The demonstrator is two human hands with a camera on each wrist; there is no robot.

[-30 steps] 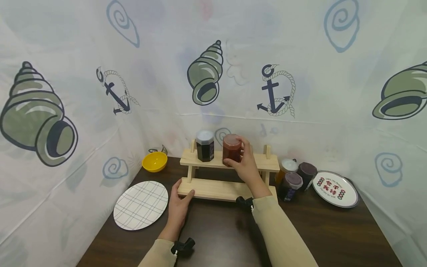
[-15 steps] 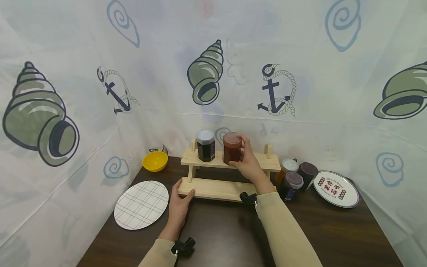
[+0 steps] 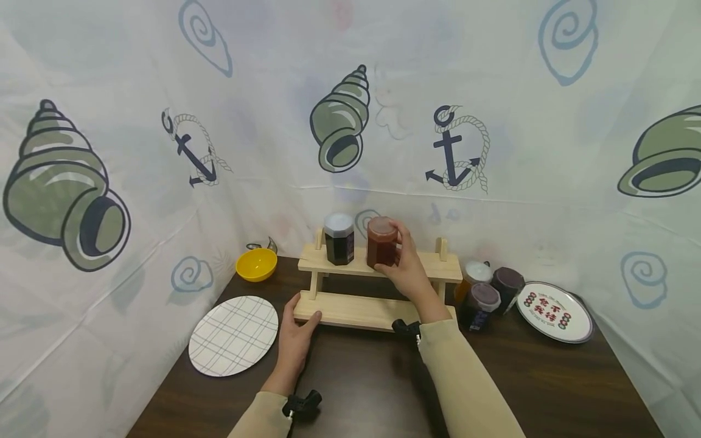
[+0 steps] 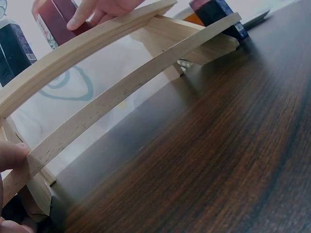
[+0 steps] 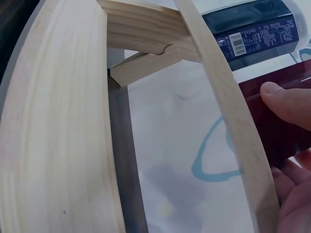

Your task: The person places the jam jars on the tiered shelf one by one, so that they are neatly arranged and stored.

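On my remote feed, my right hand (image 3: 408, 269) has fingers gripping the red jar (image 3: 380, 246), a dark jar (image 3: 340, 246) at its nine o'clock; my left hand (image 3: 294, 339) pinches the wooden rack's (image 3: 356, 308) seven-o'clock corner.

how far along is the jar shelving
Looks done: the white-lidded dark jar stands on the upper shelf. In hand: the right hand grips the red jar at that shelf; the left hand holds the lower shelf. Perhaps left: three jars on the table.
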